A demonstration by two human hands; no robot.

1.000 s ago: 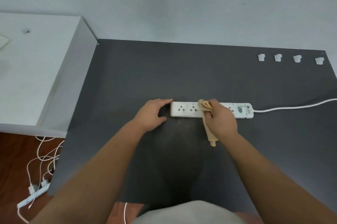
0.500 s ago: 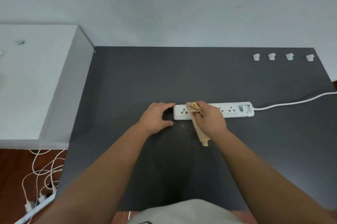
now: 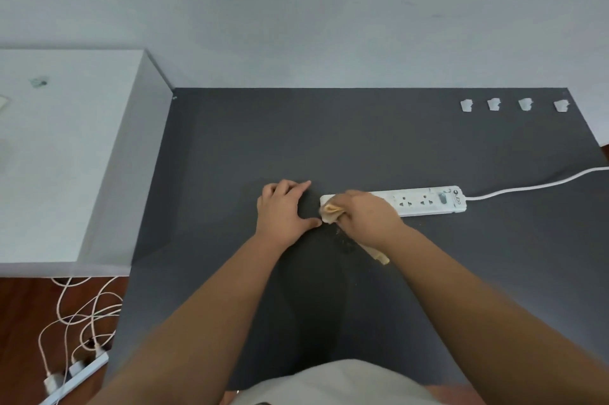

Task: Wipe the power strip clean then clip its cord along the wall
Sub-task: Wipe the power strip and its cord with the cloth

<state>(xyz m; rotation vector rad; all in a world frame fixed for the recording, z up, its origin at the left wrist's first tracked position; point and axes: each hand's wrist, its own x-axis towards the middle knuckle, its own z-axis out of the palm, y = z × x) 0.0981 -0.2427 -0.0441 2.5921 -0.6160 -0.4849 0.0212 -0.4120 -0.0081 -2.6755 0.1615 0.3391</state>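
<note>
At frame centre, your right hand (image 3: 369, 216) grips the cloth (image 3: 331, 211) on the power strip (image 3: 425, 201); your left hand (image 3: 285, 210) rests spread, empty, on the counter (image 3: 230, 157).

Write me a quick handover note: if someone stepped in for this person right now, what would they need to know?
Right hand: gripping a tan cloth, pressed on the left end of the white power strip.
Left hand: open, resting on the dark mat just left of the strip, apparently not touching it.
Cord: loose, running off the right edge.
Four white clips: lined up at the mat's far right corner, unused.
Done: wiping under way; crumbs remain on the mat below the strip.
Left: finish wiping, then clip the cord along the wall.
</note>
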